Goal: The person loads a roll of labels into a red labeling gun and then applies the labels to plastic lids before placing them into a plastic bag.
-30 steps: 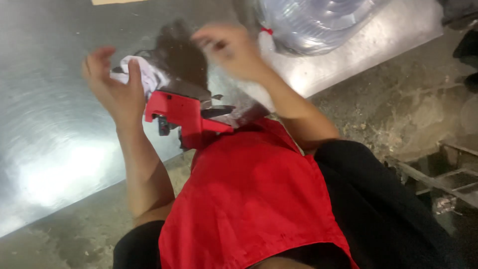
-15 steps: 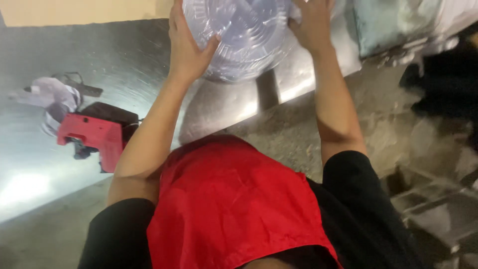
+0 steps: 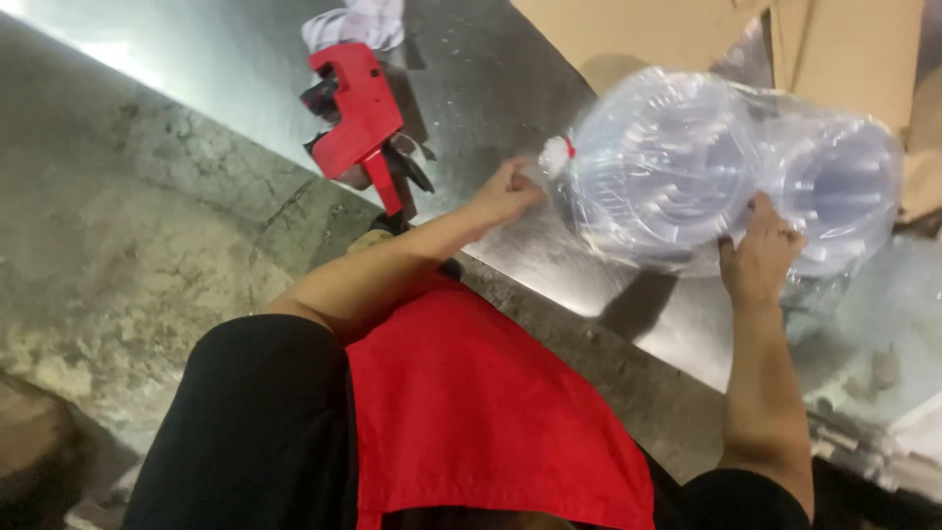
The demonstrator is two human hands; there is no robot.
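Since half a second ago you have pulled the clear plastic bag of stacked transparent lids (image 3: 706, 167) off the far part of the table (image 3: 235, 88) and turned it on its side, so it now hangs just above the steel near the table's front edge, below the cardboard boxes (image 3: 687, 39) at the far edge. Your right hand (image 3: 760, 257) sits under the bag's lower side, fingers curled up into the plastic and gripping it. Your left hand (image 3: 505, 191) is closed in a fist, pinching the twisted neck of the bag just beside its white knot with a red tie (image 3: 557, 154). Your red apron (image 3: 491, 412) fills the bottom of the view, over the concrete floor (image 3: 118, 255). Well apart from the bag, along the table's front edge, the red label gun (image 3: 355, 113) stands tilted, with a white crumpled cloth (image 3: 358, 22) touching its far end.
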